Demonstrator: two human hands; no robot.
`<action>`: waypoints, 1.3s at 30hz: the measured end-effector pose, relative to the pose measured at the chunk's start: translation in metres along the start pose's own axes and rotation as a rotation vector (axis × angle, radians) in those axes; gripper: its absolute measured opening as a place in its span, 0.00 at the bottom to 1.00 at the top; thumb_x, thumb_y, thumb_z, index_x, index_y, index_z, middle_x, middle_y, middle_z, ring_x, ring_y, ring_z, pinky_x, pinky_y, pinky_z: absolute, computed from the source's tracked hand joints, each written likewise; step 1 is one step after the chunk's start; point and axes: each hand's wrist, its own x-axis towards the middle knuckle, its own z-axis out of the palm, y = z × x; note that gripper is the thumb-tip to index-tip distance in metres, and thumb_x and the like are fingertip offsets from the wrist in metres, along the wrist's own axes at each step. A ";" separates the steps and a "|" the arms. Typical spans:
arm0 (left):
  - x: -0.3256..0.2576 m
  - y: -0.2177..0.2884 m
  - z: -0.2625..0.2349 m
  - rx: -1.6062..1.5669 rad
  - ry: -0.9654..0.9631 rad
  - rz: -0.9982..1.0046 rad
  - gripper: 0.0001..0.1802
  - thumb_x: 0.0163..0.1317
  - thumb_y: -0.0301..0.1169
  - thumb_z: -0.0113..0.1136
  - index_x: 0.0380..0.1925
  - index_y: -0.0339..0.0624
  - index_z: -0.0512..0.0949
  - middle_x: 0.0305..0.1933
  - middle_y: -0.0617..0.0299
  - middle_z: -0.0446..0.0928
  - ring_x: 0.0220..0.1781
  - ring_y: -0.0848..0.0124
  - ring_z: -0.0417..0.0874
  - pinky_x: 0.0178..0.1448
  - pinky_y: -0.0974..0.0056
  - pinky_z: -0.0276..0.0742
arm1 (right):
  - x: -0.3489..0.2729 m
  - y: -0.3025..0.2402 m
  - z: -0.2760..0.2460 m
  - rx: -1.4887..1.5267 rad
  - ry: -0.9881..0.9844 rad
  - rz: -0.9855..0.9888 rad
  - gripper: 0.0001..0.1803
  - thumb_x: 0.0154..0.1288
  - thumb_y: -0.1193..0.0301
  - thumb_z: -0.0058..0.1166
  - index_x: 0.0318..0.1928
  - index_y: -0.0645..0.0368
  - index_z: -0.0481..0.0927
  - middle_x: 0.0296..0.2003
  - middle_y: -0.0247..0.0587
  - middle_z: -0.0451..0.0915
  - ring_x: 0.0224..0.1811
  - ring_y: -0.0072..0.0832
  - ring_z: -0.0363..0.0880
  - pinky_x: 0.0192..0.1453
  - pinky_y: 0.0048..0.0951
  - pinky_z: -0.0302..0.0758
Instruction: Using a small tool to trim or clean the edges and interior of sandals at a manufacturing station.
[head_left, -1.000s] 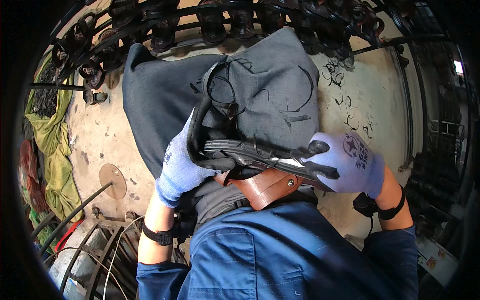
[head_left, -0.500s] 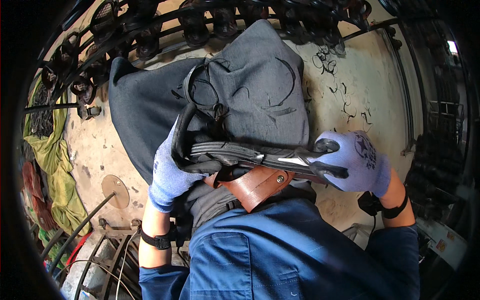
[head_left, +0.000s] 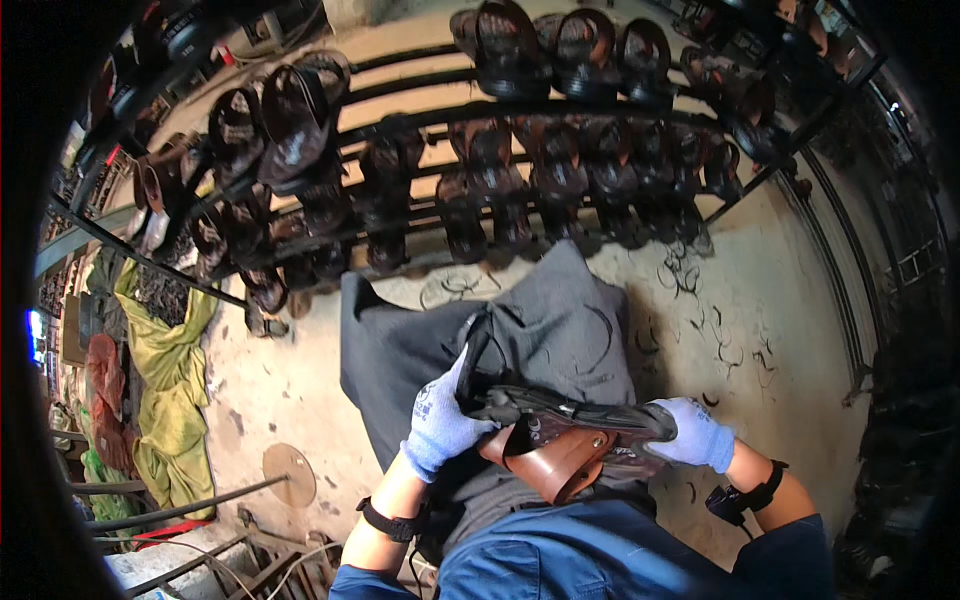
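Over the grey-trousered lap (head_left: 560, 330), both gloved hands grip a black sandal sole (head_left: 570, 410): left hand (head_left: 440, 425) at one end, right hand (head_left: 695, 435) at the other, brown strap (head_left: 560, 462) beneath.

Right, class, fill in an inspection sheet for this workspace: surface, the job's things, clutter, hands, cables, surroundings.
Surface: grey cloth over the lap, pale concrete floor beyond.
Job's things: dark sandal held sole-up across the lap, with a brown leather strap beneath it.
Clutter: thin dark curved trimmings scattered on the floor; round tan disc at left.
Hands: left hand and right hand, both in pale blue gloves, grip opposite ends of the sandal.
Cables: nothing clearly seen.
Surroundings: metal rack loaded with sandals; yellow-green cloth at left.
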 end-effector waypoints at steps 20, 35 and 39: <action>0.240 0.044 -0.162 -1.070 0.458 0.164 0.19 0.57 0.23 0.57 0.51 0.34 0.71 0.37 0.61 0.79 0.33 0.73 0.81 0.37 0.70 0.78 | 0.263 -0.140 -0.175 -0.658 0.845 -0.243 0.37 0.51 0.57 0.65 0.59 0.60 0.70 0.53 0.52 0.74 0.47 0.45 0.79 0.50 0.38 0.77; 0.180 0.007 -0.053 -1.539 -0.030 -0.085 0.36 0.66 0.62 0.40 0.57 0.44 0.70 0.52 0.50 0.76 0.46 0.58 0.81 0.51 0.54 0.79 | 0.135 -0.067 -0.093 -0.932 0.584 -0.709 0.25 0.50 0.65 0.54 0.53 0.52 0.77 0.46 0.39 0.75 0.26 0.29 0.71 0.29 0.30 0.68; 0.152 -0.015 -0.040 -1.414 0.072 -0.207 0.25 0.68 0.45 0.49 0.55 0.36 0.72 0.49 0.53 0.80 0.49 0.60 0.81 0.61 0.59 0.74 | 0.050 -0.041 -0.054 -0.960 0.329 -0.918 0.22 0.54 0.66 0.47 0.51 0.48 0.80 0.45 0.32 0.75 0.23 0.23 0.64 0.23 0.24 0.62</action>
